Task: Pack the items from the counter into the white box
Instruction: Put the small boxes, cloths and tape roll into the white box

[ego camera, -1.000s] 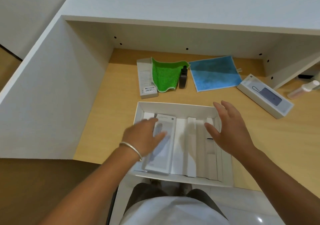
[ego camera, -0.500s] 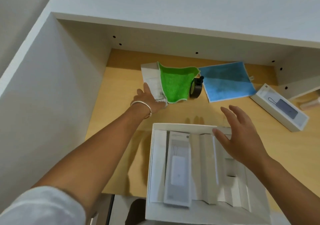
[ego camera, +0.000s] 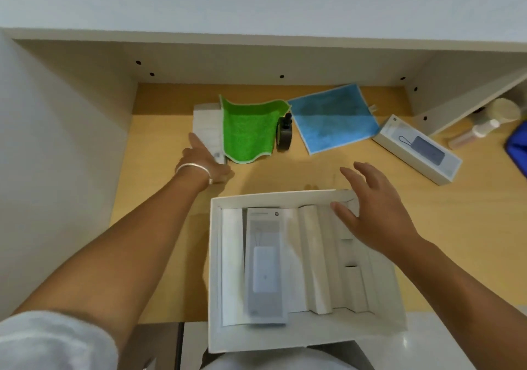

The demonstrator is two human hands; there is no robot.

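A white box [ego camera: 215, 255] sat nearest, at 6 o'clock, with one pale carton [ego camera: 266, 267] inside. The right hand [ego camera: 370, 213] hovered over its far corner, fingers spread. At 11 o'clock the left hand [ego camera: 204, 160] gripped a small white carton [ego camera: 206, 126] beside a green cloth [ego camera: 249, 130].

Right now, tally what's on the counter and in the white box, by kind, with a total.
Product boxes: 3, one in the white box at, one under the left hand at, one at the right
Cloths: 2, green and blue
Black round item: 1
Total: 6
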